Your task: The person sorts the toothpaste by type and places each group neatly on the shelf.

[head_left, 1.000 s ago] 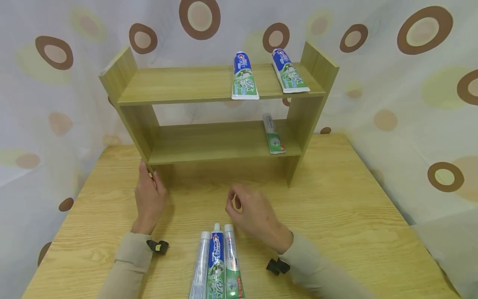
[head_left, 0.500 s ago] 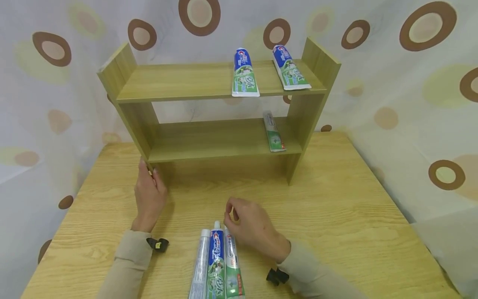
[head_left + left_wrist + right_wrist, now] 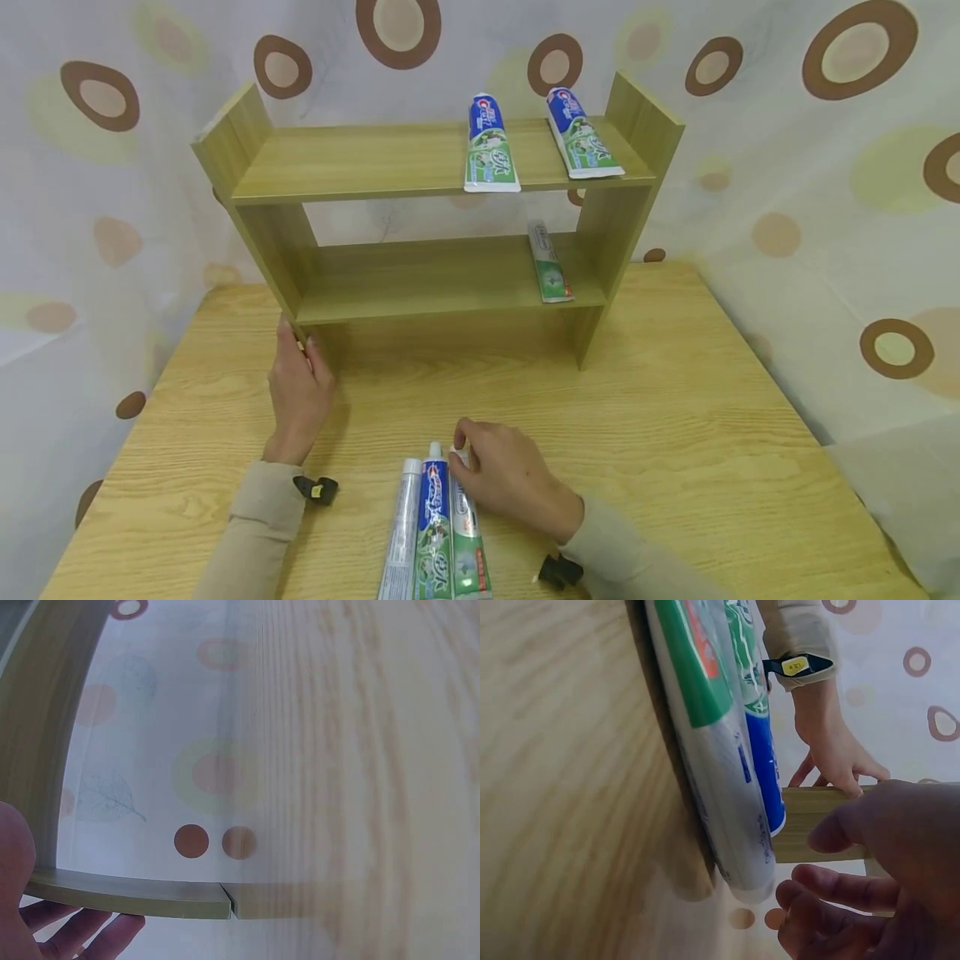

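My left hand (image 3: 300, 392) grips the lower left side panel of a two-tier wooden shelf (image 3: 360, 162); in the left wrist view its fingers (image 3: 112, 934) wrap beneath the panel edge. Three toothpaste tubes lie side by side at the table's front, caps toward the shelf: a silver tube (image 3: 402, 525), a blue-and-green tube (image 3: 434, 517) and a white-and-green tube (image 3: 468, 550). Over the last one's cap end hovers my right hand (image 3: 517, 475). The right wrist view shows its thumb and loosely bent fingers apart, close to the cap end (image 3: 746, 881) without gripping it.
On the top board lie two blue-and-green toothpaste tubes (image 3: 491, 146) (image 3: 583, 137), right of centre. A white-and-green tube (image 3: 550, 262) lies at the right of the lower board. A patterned curtain (image 3: 772, 108) hangs behind and beside the wooden table (image 3: 690, 400).
My right hand has come down toward the front, from beyond the tubes to the white-and-green tube's cap end. The left hand stays on the shelf panel. The head view has tilted slightly.
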Available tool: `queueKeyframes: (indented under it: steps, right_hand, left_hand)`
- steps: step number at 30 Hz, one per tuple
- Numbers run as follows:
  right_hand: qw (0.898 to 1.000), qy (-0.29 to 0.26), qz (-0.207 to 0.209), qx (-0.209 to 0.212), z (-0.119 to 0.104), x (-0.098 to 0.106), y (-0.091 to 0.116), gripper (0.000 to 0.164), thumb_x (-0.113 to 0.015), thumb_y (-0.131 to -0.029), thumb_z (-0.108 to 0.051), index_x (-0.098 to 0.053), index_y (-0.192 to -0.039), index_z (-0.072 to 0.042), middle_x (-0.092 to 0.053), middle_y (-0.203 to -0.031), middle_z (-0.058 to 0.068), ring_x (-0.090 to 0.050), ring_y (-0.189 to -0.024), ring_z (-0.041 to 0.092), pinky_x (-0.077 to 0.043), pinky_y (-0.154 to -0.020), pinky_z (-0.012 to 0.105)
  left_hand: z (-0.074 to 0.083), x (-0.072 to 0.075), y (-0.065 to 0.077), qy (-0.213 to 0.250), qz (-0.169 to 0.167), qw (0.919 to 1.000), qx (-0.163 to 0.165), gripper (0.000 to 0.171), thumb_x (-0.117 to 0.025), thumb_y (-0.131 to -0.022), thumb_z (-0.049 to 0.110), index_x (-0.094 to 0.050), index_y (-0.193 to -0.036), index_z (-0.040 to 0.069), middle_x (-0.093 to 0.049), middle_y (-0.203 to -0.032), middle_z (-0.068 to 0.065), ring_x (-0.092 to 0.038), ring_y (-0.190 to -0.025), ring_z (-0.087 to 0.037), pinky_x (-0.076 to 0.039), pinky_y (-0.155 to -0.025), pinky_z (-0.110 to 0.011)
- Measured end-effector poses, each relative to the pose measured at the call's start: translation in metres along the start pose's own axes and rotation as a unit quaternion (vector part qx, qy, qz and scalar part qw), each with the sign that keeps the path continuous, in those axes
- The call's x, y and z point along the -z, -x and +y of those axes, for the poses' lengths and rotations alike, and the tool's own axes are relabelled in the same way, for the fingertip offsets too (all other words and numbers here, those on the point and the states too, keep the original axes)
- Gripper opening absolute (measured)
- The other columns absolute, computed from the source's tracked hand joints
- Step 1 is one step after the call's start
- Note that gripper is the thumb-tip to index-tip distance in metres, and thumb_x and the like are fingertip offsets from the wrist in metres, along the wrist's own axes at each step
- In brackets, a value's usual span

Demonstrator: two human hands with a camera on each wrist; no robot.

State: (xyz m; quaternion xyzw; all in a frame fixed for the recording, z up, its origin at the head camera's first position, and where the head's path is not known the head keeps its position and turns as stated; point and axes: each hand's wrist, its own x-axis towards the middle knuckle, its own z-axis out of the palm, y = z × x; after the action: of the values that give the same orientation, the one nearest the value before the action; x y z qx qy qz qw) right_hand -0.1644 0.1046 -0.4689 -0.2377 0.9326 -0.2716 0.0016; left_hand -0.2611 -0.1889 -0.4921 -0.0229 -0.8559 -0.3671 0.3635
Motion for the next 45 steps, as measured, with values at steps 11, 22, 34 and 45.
queueKeyframes:
  steps: [11,22,34,45]
  right_hand:
    - [0.999,-0.016,-0.029,-0.001,0.001,-0.008,0.021,0.023,-0.075,-0.097,-0.019,-0.058,-0.083,-0.016,-0.043,-0.062,-0.013,-0.034,-0.051,-0.001,-0.028,-0.045,0.018]
    - [0.998,-0.017,-0.052,-0.034,-0.005,-0.016,0.034,0.026,-0.079,-0.094,-0.025,-0.055,-0.093,-0.015,-0.042,-0.068,-0.011,-0.037,-0.055,0.001,-0.030,-0.045,0.020]
    - [0.996,-0.004,-0.037,-0.082,-0.011,-0.026,0.033,0.033,-0.076,-0.097,-0.026,-0.057,-0.116,-0.008,-0.055,-0.079,-0.004,-0.049,-0.060,0.006,-0.040,-0.048,0.022]
    - [0.997,-0.016,-0.006,-0.071,-0.011,-0.028,0.032,0.032,-0.076,-0.094,-0.017,-0.052,-0.114,-0.010,-0.050,-0.074,-0.004,-0.043,-0.054,0.006,-0.035,-0.044,0.022]
  left_hand:
    - [0.000,0.001,0.004,0.011,0.002,0.9999,-0.003,0.047,-0.044,-0.115,0.011,-0.039,-0.160,-0.003,-0.065,-0.129,-0.040,-0.070,-0.091,-0.057,-0.057,-0.073,-0.068]
    - [-0.001,0.002,0.007,0.014,-0.001,0.9999,-0.001,0.047,-0.043,-0.116,0.011,-0.038,-0.161,-0.003,-0.064,-0.131,-0.040,-0.071,-0.096,-0.059,-0.057,-0.076,-0.070]
    - [-0.002,-0.002,0.000,0.017,0.007,0.9998,0.002,0.047,-0.042,-0.116,0.013,-0.038,-0.160,-0.001,-0.065,-0.134,-0.039,-0.070,-0.105,-0.060,-0.055,-0.083,-0.072]
    - [-0.002,-0.002,-0.002,0.019,0.004,0.9998,0.003,0.047,-0.042,-0.116,0.012,-0.037,-0.161,-0.001,-0.063,-0.136,-0.039,-0.069,-0.112,-0.062,-0.055,-0.087,-0.074]
